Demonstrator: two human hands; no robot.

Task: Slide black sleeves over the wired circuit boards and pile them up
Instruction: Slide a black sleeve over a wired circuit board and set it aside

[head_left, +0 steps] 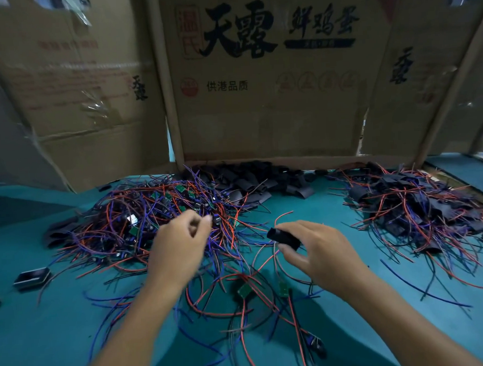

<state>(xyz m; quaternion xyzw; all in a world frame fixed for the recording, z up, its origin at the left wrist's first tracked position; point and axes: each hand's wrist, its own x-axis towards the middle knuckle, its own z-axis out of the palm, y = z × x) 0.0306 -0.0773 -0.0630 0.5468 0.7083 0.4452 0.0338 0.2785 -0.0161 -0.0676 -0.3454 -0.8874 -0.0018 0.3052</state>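
My right hand (pixel 315 251) pinches a black sleeve (pixel 283 237) between thumb and fingers, with red wires trailing from it. My left hand (pixel 179 243) hovers over the near edge of a big tangle of unsleeved boards (pixel 142 223) with red, blue and black wires; its fingers are curled and blurred, and whether they hold a wire is unclear. Loose green boards (pixel 244 290) lie on wires below both hands. Empty black sleeves (pixel 262 182) are heaped at the back centre. A pile of sleeved boards (pixel 418 202) sits at the right.
Everything lies on a teal table (pixel 352 330). Cardboard box walls (pixel 264 98) stand along the back. A small dark rectangular part (pixel 31 277) lies at the left edge, and another wired part (pixel 315 343) near the front centre.
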